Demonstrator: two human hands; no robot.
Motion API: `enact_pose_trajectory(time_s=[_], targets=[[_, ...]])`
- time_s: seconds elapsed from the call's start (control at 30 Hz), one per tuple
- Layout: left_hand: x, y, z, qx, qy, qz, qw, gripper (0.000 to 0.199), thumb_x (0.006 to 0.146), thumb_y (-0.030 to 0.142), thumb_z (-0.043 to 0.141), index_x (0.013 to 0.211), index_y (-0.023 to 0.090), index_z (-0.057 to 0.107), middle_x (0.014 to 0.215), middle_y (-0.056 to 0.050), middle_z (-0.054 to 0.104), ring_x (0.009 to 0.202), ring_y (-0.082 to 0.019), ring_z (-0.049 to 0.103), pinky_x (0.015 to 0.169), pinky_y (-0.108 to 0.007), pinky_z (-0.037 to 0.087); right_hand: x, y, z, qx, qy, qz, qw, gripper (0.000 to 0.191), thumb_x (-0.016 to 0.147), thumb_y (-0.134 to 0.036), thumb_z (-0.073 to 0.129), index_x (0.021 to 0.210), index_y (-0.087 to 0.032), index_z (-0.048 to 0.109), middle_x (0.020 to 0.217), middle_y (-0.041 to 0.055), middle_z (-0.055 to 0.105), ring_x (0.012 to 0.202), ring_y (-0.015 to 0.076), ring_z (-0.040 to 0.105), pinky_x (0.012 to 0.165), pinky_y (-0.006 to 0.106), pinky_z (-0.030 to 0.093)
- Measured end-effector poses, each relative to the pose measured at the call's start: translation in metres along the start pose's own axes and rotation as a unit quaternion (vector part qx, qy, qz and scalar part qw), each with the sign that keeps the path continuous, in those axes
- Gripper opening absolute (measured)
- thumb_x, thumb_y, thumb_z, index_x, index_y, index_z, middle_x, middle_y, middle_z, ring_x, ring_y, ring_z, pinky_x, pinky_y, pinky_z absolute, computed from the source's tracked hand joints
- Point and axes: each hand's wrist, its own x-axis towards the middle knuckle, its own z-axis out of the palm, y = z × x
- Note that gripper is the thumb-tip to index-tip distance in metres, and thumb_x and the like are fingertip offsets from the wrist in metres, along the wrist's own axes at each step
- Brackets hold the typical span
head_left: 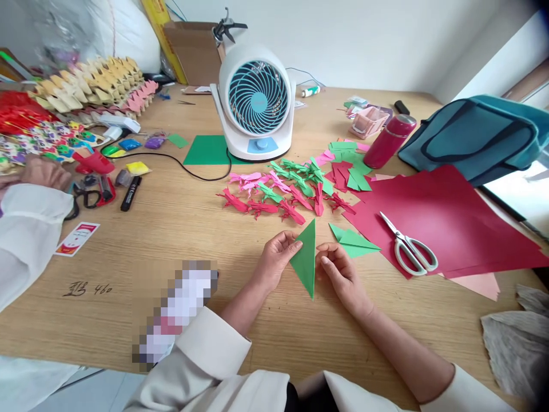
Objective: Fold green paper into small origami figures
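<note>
My left hand (pixel 278 254) pinches a green folded paper triangle (pixel 306 260) between thumb and fingers, holding it just above the table with one long straight edge facing right. Close beside that edge is my right hand (pixel 343 274), its fingers loosely curled and slightly apart, with nothing visible in them. Another green folded paper piece (pixel 354 241) lies on the table just beyond my right hand. Farther back is a group of folded paper figures in red, pink and green, among them a red figure (pixel 292 212) near my left hand.
White-handled scissors (pixel 414 252) rest on red paper sheets (pixel 463 223) at right. A fan (pixel 259 103) stands at the back. A red bottle (pixel 389 140) and a teal bag (pixel 476 137) are at back right. Another person's sleeve (pixel 32 234) shows at left, near a black marker (pixel 131 193).
</note>
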Motion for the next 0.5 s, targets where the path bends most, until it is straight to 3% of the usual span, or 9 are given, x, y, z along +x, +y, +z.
enact_pose_trajectory(time_s=[0.1,0.17,0.27,0.33,0.4,0.5], targets=[[-0.005,0.004,0.007,-0.046,-0.048,-0.065,0.996,0.044,0.064,0.033,0.089,0.093,0.018,0.059,0.071,0.004,0.065,0.063,-0.008,0.059,0.061,-0.017,0.044,0.006,-0.005,-0.004,0.015,-0.003,-0.025,1.0,0.026,0.089,-0.041,0.065,0.112,-0.03,0.058,0.101,0.0024,0.06,0.092,0.0181,0.058,0.082,0.033,0.05],[-0.009,0.003,0.013,-0.066,-0.078,-0.113,0.988,0.043,0.062,0.032,0.09,0.088,0.017,0.058,0.072,0.003,0.065,0.06,-0.007,0.058,0.057,-0.017,0.042,0.009,-0.011,-0.009,0.032,-0.044,-0.012,0.998,0.038,0.085,-0.04,0.071,0.12,-0.033,0.058,0.113,0.0035,0.06,0.094,0.0193,0.06,0.085,0.036,0.051],[-0.012,-0.005,0.025,-0.063,-0.114,-0.167,0.977,0.041,0.063,0.036,0.089,0.088,0.016,0.063,0.066,0.004,0.061,0.054,-0.005,0.053,0.052,-0.017,0.039,0.01,-0.021,-0.018,0.037,-0.073,-0.006,0.997,0.03,0.081,-0.042,0.074,0.107,-0.03,0.067,0.12,0.0048,0.061,0.093,0.0209,0.062,0.082,0.037,0.053],[-0.012,-0.011,0.031,-0.048,-0.133,-0.197,0.97,0.043,0.065,0.042,0.087,0.094,0.016,0.067,0.063,0.002,0.061,0.056,-0.007,0.055,0.054,-0.019,0.041,0.008,-0.028,-0.024,0.032,-0.062,-0.001,0.998,0.027,0.079,-0.044,0.075,0.1,-0.028,0.07,0.113,0.0048,0.065,0.091,0.0211,0.063,0.078,0.035,0.053],[-0.01,-0.014,0.035,-0.025,-0.122,-0.195,0.973,0.045,0.064,0.043,0.086,0.095,0.015,0.07,0.075,-0.002,0.069,0.067,-0.012,0.063,0.063,-0.023,0.047,0.007,-0.036,-0.031,0.029,-0.052,0.009,0.998,0.028,0.078,-0.046,0.075,0.098,-0.027,0.071,0.1,0.0036,0.068,0.085,0.0197,0.062,0.073,0.033,0.052],[-0.008,-0.01,0.035,0.047,-0.078,-0.119,0.989,0.044,0.063,0.049,0.085,0.082,0.013,0.071,0.076,-0.003,0.07,0.068,-0.011,0.062,0.066,-0.022,0.046,0.011,-0.045,-0.042,0.026,-0.054,0.028,0.998,0.027,0.076,-0.047,0.077,0.082,-0.023,0.068,0.078,0.0005,0.066,0.072,0.0163,0.06,0.068,0.031,0.05]])
